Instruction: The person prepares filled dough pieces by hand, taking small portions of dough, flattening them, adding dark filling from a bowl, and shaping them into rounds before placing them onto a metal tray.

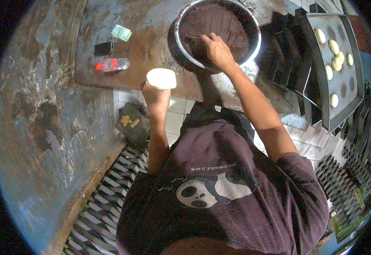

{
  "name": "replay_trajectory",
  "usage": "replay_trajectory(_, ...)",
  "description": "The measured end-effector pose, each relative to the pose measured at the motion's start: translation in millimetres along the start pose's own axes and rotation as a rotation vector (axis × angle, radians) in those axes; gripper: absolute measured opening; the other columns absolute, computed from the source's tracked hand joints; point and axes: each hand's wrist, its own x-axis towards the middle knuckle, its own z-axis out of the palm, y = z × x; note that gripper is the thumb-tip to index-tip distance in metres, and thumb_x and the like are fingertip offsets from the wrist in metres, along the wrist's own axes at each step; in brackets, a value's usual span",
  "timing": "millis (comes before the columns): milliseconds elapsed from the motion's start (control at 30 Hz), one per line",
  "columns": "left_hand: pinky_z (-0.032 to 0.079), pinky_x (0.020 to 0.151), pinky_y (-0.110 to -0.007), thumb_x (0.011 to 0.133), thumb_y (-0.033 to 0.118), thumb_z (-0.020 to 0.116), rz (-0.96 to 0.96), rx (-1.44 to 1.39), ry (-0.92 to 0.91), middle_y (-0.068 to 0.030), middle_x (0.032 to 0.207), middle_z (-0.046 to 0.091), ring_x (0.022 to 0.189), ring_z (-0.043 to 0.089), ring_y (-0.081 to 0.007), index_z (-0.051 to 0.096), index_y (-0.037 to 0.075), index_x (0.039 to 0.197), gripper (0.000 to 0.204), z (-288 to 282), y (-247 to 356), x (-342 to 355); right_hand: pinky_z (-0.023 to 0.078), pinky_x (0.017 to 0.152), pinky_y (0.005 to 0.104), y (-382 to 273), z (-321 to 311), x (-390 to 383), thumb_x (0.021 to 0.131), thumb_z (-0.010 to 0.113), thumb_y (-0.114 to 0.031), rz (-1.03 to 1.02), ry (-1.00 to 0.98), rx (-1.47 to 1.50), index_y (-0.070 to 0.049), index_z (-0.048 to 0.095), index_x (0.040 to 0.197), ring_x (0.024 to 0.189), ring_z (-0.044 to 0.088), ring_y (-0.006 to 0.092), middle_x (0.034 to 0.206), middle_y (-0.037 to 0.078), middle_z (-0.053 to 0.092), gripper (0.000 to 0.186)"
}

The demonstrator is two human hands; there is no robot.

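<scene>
Clock centred on shirt (pixel 240 146). Dough (pixel 161 78) at eleven, held from below by left hand (pixel 156 99), fingers hidden. Looks light, soft, maybe tacky; likely tears if pinched, so best cradled underneath. Right hand (pixel 218 52) at twelve, fingers bent into dark filling (pixel 213 21); can't tell from here whether gripping any. Counts: one flat dough, one bowl (pixel 259 36), one bottle (pixel 114 64) at half past ten, seven pale balls (pixel 334 100) on tray (pixel 322 91) at two.

Left of the basin (pixel 178 36) there's decent passing room over the table (pixel 151 36) before you'd hit the bottle (pixel 119 64), though the left hand (pixel 156 97) blocks its near end. Right of the basin, stacked trays (pixel 291 59) kinda wall things off.
</scene>
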Motion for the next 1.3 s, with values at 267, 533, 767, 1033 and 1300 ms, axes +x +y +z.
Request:
replay_trajectory(267,0.055,0.086,-0.036,0.086,0.006,0.073,-0.111,-0.194,-0.091,-0.0166,0.105,0.076,0.099,0.074,-0.0283,0.070,-0.004,0.112,0.028,0,-26,-6,0.054,0.100,0.0502,4,36,-15,0.094,0.050,-0.008,0.046,-0.148,-0.007,-0.012,0.064,0.135,0.112,0.066,0.0418,0.125,0.023,0.065,0.044)
replay_trajectory(533,0.056,0.088,-0.036,0.079,0.004,0.082,-0.141,-0.366,-0.080,-0.0168,0.103,0.077,0.098,0.074,-0.0243,0.070,-0.004,0.111,0.036,15,-16,11,0.051,0.098,0.0364,26,-10,-3,0.093,0.065,-0.019,0.371,-0.626,0.900,-0.003,0.074,0.115,0.106,0.068,0.0224,0.117,0.010,0.074,0.028)
replay_trajectory(767,0.058,0.087,-0.034,0.075,0.008,0.090,0.089,-0.350,-0.195,-0.0112,0.104,0.078,0.095,0.074,-0.0179,0.072,0.000,0.112,0.042,18,45,40,0.051,0.100,0.0439,-82,-131,-42,0.093,0.066,-0.011,-0.126,-0.120,0.612,-0.006,0.067,0.124,0.110,0.065,0.0342,0.114,0.015,0.067,0.031)
replay_trajectory(1033,0.059,0.082,-0.035,0.081,0.014,0.087,0.260,-0.357,-0.386,-0.0125,0.100,0.079,0.093,0.077,-0.0222,0.073,0.003,0.109,0.033,26,68,56,0.053,0.088,0.0422,-80,-146,-92,0.088,0.061,0.009,-0.125,0.093,0.263,-0.011,0.068,0.130,0.103,0.063,0.0312,0.107,0.012,0.061,0.048)
replay_trajectory(1300,0.057,0.085,-0.032,0.087,0.012,0.083,0.278,-0.263,-0.619,-0.0086,0.104,0.078,0.094,0.073,-0.0160,0.074,0.001,0.111,0.028,47,87,46,0.054,0.082,0.0410,74,-12,-278,0.102,0.063,-0.019,0.817,0.142,0.371,-0.001,0.067,0.112,0.090,0.071,0.0329,0.092,0.017,0.071,0.021)
